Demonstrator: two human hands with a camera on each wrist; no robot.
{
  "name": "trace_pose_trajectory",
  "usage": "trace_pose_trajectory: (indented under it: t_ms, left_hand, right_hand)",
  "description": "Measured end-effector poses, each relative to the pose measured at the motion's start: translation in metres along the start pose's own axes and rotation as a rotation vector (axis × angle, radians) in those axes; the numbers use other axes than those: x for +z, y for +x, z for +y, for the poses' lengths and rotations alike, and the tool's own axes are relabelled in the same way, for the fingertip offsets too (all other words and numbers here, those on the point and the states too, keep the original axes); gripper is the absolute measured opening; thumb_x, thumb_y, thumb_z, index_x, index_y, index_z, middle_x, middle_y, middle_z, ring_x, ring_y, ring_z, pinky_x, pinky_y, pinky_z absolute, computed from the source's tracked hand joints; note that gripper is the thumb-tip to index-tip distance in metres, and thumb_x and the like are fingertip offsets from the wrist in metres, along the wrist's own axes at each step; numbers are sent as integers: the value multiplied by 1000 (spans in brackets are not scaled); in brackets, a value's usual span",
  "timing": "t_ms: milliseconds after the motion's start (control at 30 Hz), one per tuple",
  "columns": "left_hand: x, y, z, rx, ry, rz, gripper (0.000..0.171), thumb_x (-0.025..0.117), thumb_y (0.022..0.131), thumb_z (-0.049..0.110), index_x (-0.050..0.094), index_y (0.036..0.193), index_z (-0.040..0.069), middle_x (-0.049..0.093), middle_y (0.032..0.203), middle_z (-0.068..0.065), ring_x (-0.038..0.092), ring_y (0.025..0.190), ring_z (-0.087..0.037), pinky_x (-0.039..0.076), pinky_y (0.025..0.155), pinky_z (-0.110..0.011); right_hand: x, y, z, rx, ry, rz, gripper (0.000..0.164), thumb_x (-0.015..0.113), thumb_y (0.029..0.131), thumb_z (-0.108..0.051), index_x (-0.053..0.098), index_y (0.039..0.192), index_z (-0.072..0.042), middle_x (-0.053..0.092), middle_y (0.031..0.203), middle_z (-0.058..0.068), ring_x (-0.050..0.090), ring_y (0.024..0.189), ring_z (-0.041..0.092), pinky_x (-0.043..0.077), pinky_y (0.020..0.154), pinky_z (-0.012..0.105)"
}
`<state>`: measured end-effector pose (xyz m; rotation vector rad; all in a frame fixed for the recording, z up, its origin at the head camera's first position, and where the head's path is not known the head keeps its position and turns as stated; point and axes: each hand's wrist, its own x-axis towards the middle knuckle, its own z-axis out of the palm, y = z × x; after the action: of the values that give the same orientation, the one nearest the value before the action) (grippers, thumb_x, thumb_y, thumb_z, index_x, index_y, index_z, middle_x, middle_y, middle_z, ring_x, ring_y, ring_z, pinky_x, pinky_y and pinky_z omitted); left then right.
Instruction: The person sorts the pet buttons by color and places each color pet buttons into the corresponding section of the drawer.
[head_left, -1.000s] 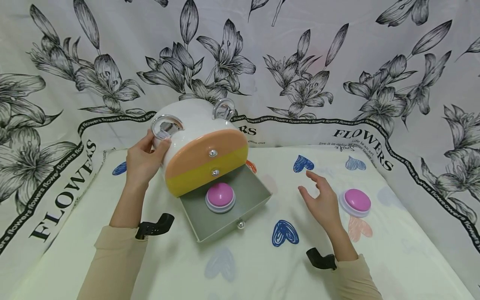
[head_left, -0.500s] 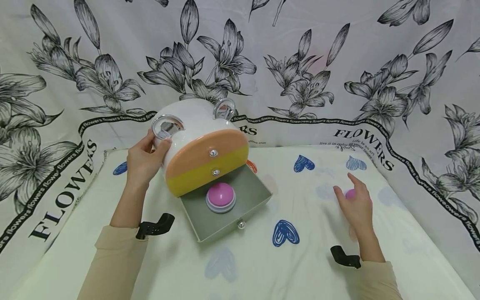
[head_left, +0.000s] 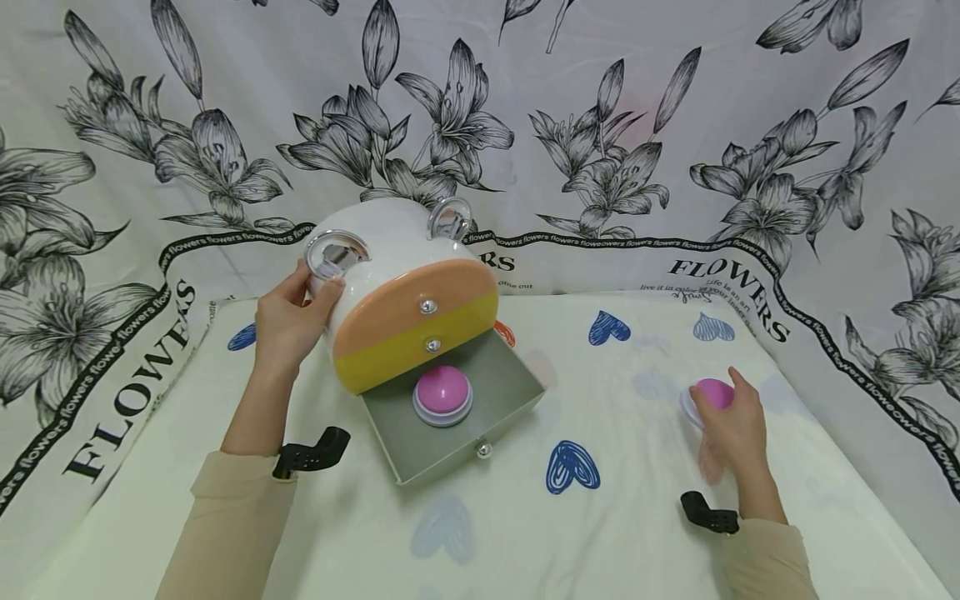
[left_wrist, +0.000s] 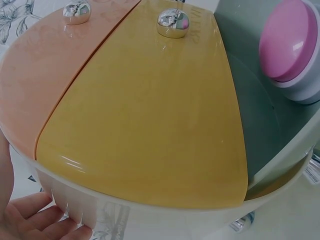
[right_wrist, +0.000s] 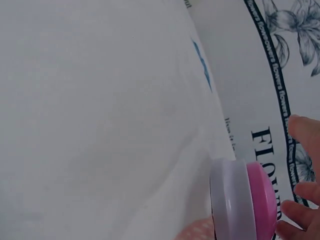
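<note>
A white rounded drawer box [head_left: 375,225] stands tilted left of centre, with an orange drawer front [head_left: 390,304], a yellow drawer front [head_left: 412,346] and two silver rings on top. Its grey-green drawer [head_left: 495,383] is pulled out and holds a pink push button [head_left: 442,390] on a white base. My left hand [head_left: 288,327] rests against the box's left side, below one ring; in the left wrist view, extended fingers [left_wrist: 45,220] lie along the shell. At the right, my right hand [head_left: 738,429] is spread at a second pink push button [head_left: 716,392]; contact is unclear.
A cream cloth [head_left: 510,533] with printed hearts covers the table. Behind it hangs a white curtain [head_left: 570,192] with black flower drawings. Black camera mounts [head_left: 313,452] sit on both wrists.
My right hand has moved right, from beside the drawer over to the second push button, and partly covers it. My left hand and the drawer box have stayed in place.
</note>
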<state>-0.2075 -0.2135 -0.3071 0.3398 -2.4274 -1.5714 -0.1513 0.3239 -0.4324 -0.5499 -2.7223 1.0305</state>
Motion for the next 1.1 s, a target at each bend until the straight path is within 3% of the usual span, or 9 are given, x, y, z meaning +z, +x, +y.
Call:
trace_pose_trajectory:
  t_ms: [233, 533, 733, 1100]
  left_hand:
    - [-1, -1, 1, -7, -7, -6, 74, 58, 84, 52, 27, 144, 22, 22, 150, 11, 26, 136, -10, 36, 105, -30]
    - [-1, 0, 1, -10, -6, -2, 74, 58, 83, 52, 28, 144, 22, 22, 150, 11, 25, 136, -8, 36, 104, -29]
    - [0, 0, 1, -25, 1, -1, 74, 57, 83, 53, 28, 144, 23, 23, 149, 11, 27, 136, -10, 37, 103, -29]
    - [1, 0, 1, -40, 5, -4, 74, 56, 83, 54, 27, 144, 23, 21, 150, 11, 26, 136, -11, 37, 103, -30]
  right_hand:
    - [0, 0, 14, 67, -31, -66, 87, 49, 90, -44, 5, 145, 7, 17, 142, 38, 27, 125, 52, 30, 101, 62]
    - [1, -3, 26, 119, -49, -132, 92, 49, 89, -46, 1, 142, 13, 24, 135, 41, 31, 121, 53, 31, 100, 62]
    - [-1, -2, 28, 142, -68, -138, 90, 46, 90, -46, 1, 142, 13, 22, 138, 40, 27, 124, 54, 27, 102, 62]
    - [-2, -3, 27, 154, -53, -109, 87, 49, 90, -46, 12, 141, 14, 28, 136, 39, 32, 122, 52, 31, 101, 61]
